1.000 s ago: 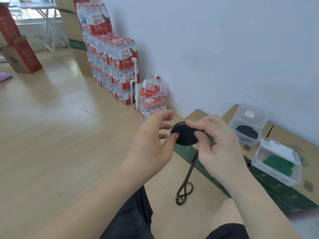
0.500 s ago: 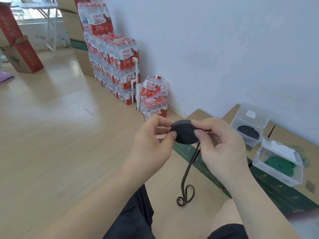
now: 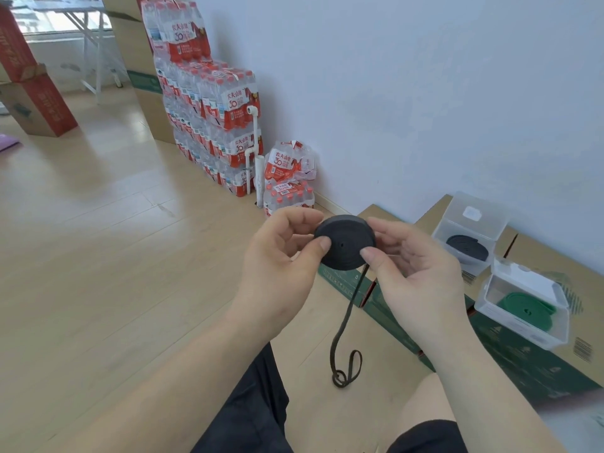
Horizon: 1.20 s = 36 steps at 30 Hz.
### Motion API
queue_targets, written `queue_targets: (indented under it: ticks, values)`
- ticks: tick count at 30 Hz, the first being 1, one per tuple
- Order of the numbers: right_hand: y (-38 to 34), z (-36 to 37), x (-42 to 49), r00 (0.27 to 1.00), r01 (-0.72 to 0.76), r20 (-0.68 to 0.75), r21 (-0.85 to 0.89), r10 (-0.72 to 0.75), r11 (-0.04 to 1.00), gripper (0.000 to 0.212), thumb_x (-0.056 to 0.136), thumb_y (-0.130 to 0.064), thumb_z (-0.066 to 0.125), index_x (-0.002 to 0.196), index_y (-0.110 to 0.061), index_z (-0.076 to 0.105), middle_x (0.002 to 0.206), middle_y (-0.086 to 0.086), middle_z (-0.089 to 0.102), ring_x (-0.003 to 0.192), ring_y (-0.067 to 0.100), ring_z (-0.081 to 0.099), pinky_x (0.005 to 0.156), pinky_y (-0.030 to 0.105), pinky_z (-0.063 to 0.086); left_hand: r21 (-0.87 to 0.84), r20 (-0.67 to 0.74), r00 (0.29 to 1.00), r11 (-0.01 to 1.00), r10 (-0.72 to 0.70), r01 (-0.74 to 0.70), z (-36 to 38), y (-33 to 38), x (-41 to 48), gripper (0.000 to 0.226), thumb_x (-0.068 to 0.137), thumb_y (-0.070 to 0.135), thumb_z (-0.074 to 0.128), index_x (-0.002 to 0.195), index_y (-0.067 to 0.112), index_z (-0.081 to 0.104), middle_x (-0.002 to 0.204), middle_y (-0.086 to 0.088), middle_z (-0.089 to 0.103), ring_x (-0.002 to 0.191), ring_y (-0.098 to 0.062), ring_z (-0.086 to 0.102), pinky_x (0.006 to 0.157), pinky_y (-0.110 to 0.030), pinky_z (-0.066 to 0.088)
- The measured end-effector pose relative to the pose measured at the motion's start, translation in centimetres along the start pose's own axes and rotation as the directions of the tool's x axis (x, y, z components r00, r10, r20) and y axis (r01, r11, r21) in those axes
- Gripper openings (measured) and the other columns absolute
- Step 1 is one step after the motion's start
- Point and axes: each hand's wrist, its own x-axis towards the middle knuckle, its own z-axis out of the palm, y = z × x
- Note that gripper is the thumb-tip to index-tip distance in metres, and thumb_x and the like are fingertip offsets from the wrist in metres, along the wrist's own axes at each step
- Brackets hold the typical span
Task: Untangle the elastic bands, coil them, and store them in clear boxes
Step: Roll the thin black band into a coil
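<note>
Black band coil (image 3: 344,245) is up in mid-air at centre view, over the wood floor (image 3: 98,256). L hand (image 3: 281,266) pinches its left edge, thumb on the front face. R hand (image 3: 415,273) pinches the lower right edge the same way. A loose tail (image 3: 347,318) drops from the coil's bottom right & ends in a small curl btwn the legs.

Lots of bare floor to the left, as far as the bottle packs (image 3: 209,109) along the wall (image 3: 392,93). Right side is tighter: the near edge of the cartons (image 3: 555,266) runs just under the R hand. Two clear boxes sit on them w/ lids up. Far box (image 3: 439,228) holds a black band (image 3: 467,245). Near box (image 3: 490,299), close to the R forearm, holds a green band (image 3: 523,308).

Most fingers are hidden behind the coil, as is its back face. Can't tell if the curl touches the floor. Cartons are cut off at the right edge, w/ the bottom right corner blurred. The far lid's sticker is too small to read.
</note>
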Motion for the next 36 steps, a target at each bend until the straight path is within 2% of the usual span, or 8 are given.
queue_targets:
  ticks: [5, 9, 13, 17, 19, 24, 31, 36]
  values:
    - [0.9, -0.2, 0.3, 0.964, 0.265, 0.103, -0.259, -0.246, 0.929, 0.043, 0.090, 0.011, 0.067, 0.112, -0.024, 0.078, 0.102, -0.006, 0.071, 0.099, 0.010, 0.067, 0.086, 0.023, 0.053, 0.392, 0.145, 0.978, 0.898, 0.153, -0.198, -0.1, -0.5, -0.7, 0.039, 0.091, 0.001, 0.071, 0.119, 0.026, 0.060, 0.111, 0.016, 0.068, 0.108, -0.001, 0.065, 0.086, -0.015, 0.055]
    - [1.4, -0.3, 0.1, 0.945, 0.325, 0.136, -0.321, -0.296, 0.890, 0.034, 0.085, 0.014, 0.070, 0.099, -0.015, 0.083, 0.093, -0.001, 0.074, 0.089, 0.008, 0.068, 0.079, 0.020, 0.054, 0.460, 0.200, 0.964, 0.852, 0.176, -0.251, -0.2, -0.9, -1.1, 0.038, 0.091, 0.003, 0.071, 0.117, 0.030, 0.064, 0.101, 0.025, 0.065, 0.101, 0.004, 0.063, 0.076, -0.015, 0.055]
    - [2.1, -0.4, -1.7, 0.998, 0.046, 0.049, -0.155, -0.039, 0.987, 0.037, 0.086, -0.001, 0.079, 0.103, -0.034, 0.079, 0.096, -0.018, 0.077, 0.095, 0.004, 0.071, 0.084, 0.014, 0.054, 0.265, 0.070, 0.998, 0.964, 0.000, -0.018, -0.4, -2.3, -2.3, 0.035, 0.092, 0.003, 0.072, 0.104, 0.036, 0.066, 0.097, 0.017, 0.072, 0.095, -0.009, 0.070, 0.079, -0.032, 0.063]
    - [3.0, 0.0, -3.8, 1.000, -0.016, 0.024, -0.039, 0.017, 0.999, 0.048, 0.092, 0.002, 0.073, 0.121, -0.037, 0.072, 0.113, -0.016, 0.076, 0.107, 0.010, 0.071, 0.090, 0.013, 0.052, -0.042, 0.002, 0.989, 0.988, -0.149, 0.148, -0.1, -3.2, -3.4, 0.034, 0.093, -0.005, 0.069, 0.105, 0.026, 0.067, 0.099, 0.003, 0.074, 0.095, -0.023, 0.075, 0.078, -0.040, 0.065]
    - [3.2, 0.1, -4.0, 0.999, 0.034, 0.012, -0.070, -0.033, 0.997, 0.048, 0.094, 0.006, 0.068, 0.120, -0.033, 0.073, 0.112, -0.015, 0.074, 0.108, 0.009, 0.069, 0.091, 0.013, 0.050, 0.013, 0.022, 0.990, 0.991, -0.137, 0.137, 0.3, -3.4, -4.0, 0.037, 0.093, -0.004, 0.068, 0.105, 0.030, 0.066, 0.104, 0.008, 0.074, 0.099, -0.016, 0.073, 0.082, -0.034, 0.063]
    - [3.6, -0.4, -3.7, 0.984, 0.153, 0.132, -0.257, -0.122, 0.954, 0.040, 0.091, 0.014, 0.066, 0.107, -0.019, 0.083, 0.096, -0.006, 0.071, 0.096, 0.008, 0.067, 0.082, 0.007, 0.047, 0.490, 0.227, 0.955, 0.825, 0.190, -0.281, 0.4, -3.3, -4.1, 0.053, 0.090, 0.002, 0.071, 0.114, 0.047, 0.058, 0.113, 0.041, 0.060, 0.107, 0.005, 0.062, 0.084, -0.015, 0.055]
    - [2.6, -2.1, -3.0, 0.991, -0.129, 0.016, -0.028, 0.130, 0.991, 0.042, 0.087, -0.002, 0.079, 0.101, -0.041, 0.078, 0.096, -0.016, 0.078, 0.094, 0.008, 0.073, 0.086, 0.021, 0.058, 0.202, 0.052, 0.999, 0.979, 0.011, -0.021, 1.1, -1.9, -2.8, 0.039, 0.089, 0.002, 0.076, 0.094, 0.040, 0.068, 0.092, 0.023, 0.075, 0.086, -0.001, 0.072, 0.071, -0.015, 0.056]
    - [2.2, -2.9, -2.5, 1.000, -0.003, 0.011, -0.062, 0.004, 0.998, 0.046, 0.092, 0.009, 0.069, 0.110, -0.032, 0.078, 0.101, -0.011, 0.076, 0.100, 0.012, 0.071, 0.086, 0.018, 0.055, 0.194, 0.102, 0.995, 0.980, 0.017, -0.037, 1.6, -1.8, -2.6, 0.035, 0.090, 0.001, 0.074, 0.101, 0.034, 0.068, 0.097, 0.018, 0.075, 0.094, -0.005, 0.071, 0.078, -0.023, 0.059]
